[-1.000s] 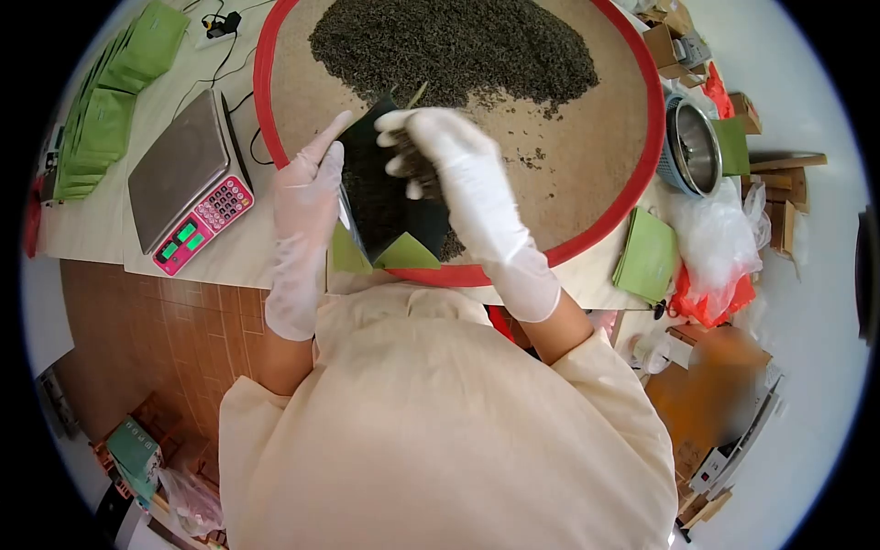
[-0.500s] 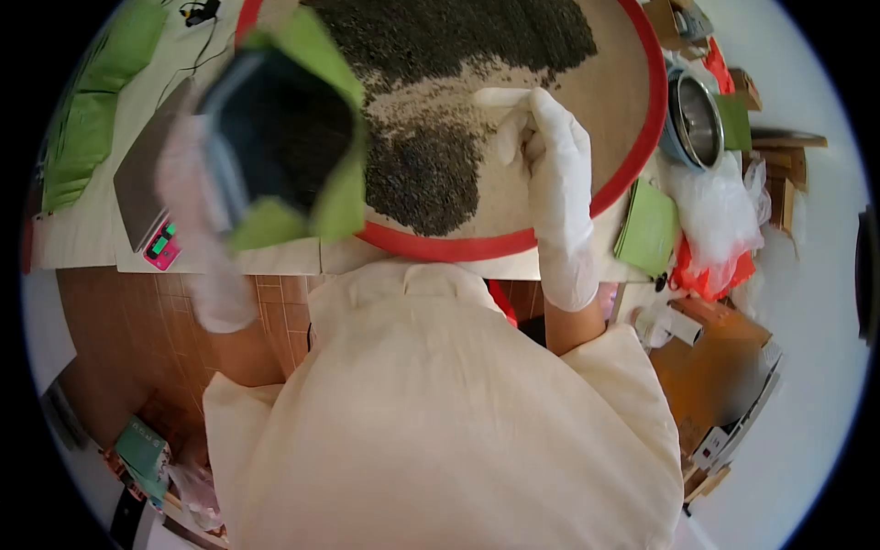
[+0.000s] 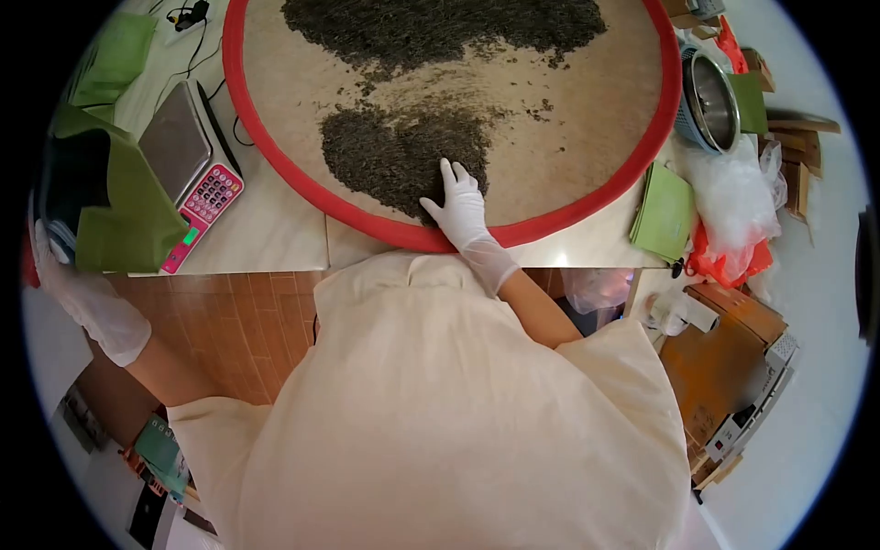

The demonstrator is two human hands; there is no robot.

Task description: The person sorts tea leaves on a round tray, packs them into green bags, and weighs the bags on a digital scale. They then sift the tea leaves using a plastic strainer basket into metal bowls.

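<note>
At the far left, my left hand (image 3: 87, 298) in a white glove grips an open green bag (image 3: 133, 206) by its outer side. Dark lining shows inside the bag, and most of those fingers are hidden against it. My right hand (image 3: 461, 209), also gloved, rests with thumb and fingers apart on the near edge of a small heap of dark dried leaves (image 3: 385, 156), like loose tea. Both this heap and a larger pile of the same leaves (image 3: 440, 32) lie on a round tray with a red rim (image 3: 632, 188).
A pink-and-silver digital scale (image 3: 197, 183) stands between bag and tray. Flat green bags (image 3: 665, 211) lie right of the tray, near a metal bowl (image 3: 713, 101) and clear plastic bags (image 3: 729, 197). More green bags (image 3: 115, 60) are at upper left, by a cable.
My left hand has carried the green bag from over the tray's left side to the far left. My right hand has moved left and down onto the small heap, its fingers spreading.
</note>
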